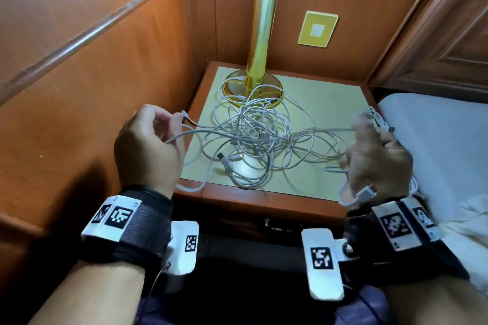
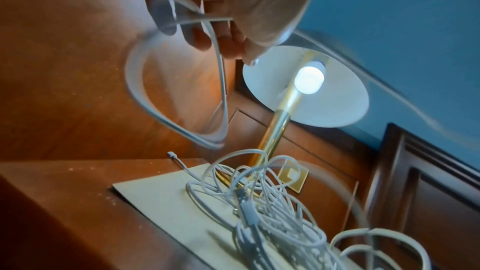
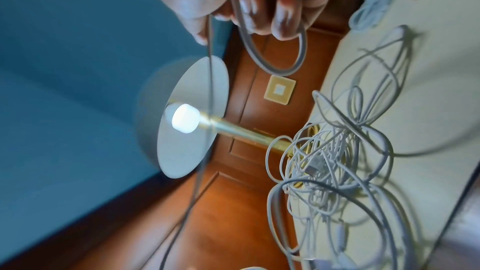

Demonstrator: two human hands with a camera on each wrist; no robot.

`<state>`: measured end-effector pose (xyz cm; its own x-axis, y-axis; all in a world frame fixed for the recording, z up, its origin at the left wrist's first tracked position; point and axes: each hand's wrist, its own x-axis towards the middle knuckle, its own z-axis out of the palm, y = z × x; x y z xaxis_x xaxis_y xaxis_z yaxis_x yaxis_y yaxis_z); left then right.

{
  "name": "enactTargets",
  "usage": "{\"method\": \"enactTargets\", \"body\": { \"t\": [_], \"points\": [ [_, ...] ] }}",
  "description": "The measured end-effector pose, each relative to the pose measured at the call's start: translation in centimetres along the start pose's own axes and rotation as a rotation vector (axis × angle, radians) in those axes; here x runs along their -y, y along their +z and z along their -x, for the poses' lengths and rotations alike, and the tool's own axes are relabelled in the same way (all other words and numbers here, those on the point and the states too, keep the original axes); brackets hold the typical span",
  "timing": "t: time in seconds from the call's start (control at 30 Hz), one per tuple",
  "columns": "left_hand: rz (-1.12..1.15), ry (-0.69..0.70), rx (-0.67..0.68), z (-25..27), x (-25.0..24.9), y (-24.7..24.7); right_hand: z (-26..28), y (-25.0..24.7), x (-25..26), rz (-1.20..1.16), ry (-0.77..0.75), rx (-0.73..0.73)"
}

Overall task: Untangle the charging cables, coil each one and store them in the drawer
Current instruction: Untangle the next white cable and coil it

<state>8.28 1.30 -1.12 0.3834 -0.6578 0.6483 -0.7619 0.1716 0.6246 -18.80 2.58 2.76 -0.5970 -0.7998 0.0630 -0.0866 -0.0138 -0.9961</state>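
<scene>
Head view: cable tangle heaped on desk before lamp; my left hand pinching strand, right hand curled round strands.
Left wrist: fingers hooking loop.
Right wrist: fingers gripping loop.

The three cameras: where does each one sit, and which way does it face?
Head: on the person's head, facing down and forward at the nightstand; left hand, right hand and both wrist bands show.
Left wrist: low on the left, facing up along the fingers that hold a cable loop.
Right wrist: low on the right, rolled sideways; fingers hold a loop.
Shared: all three show the tangled cables and the lit lamp.
</scene>
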Motion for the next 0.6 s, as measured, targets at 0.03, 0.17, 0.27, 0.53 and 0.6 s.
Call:
{"method": "enactTargets", "body": {
  "t": [0.03, 0.17, 0.27, 0.53, 0.6],
  "points": [
    [0.019, -0.016, -0.010, 0.0, 0.0, -0.1, -0.4, -0.1, -0.2, -0.084, 0.020, -0.012],
    [0.102, -0.024, 0.011, 0.4, -0.9, 0.2, -0.1, 0.3, -0.8, -0.186, -0.027, 0.139],
    [0.181, -0.013, 0.074, 0.8, -2.0, 0.4, 1.5, 1.5, -1.3, -0.087, -0.138, 0.374],
    [0.714, -0.326, 0.195, 0.5, -1.9, 1.1, 4.8, 3.6, -3.0, 0.591, -0.206, 0.823],
    [0.872, -0.412, 0.209, 0.3, -1.9, 1.1, 4.9, 4.1, -3.3, 0.613, -0.178, 0.849]
  ]
}}
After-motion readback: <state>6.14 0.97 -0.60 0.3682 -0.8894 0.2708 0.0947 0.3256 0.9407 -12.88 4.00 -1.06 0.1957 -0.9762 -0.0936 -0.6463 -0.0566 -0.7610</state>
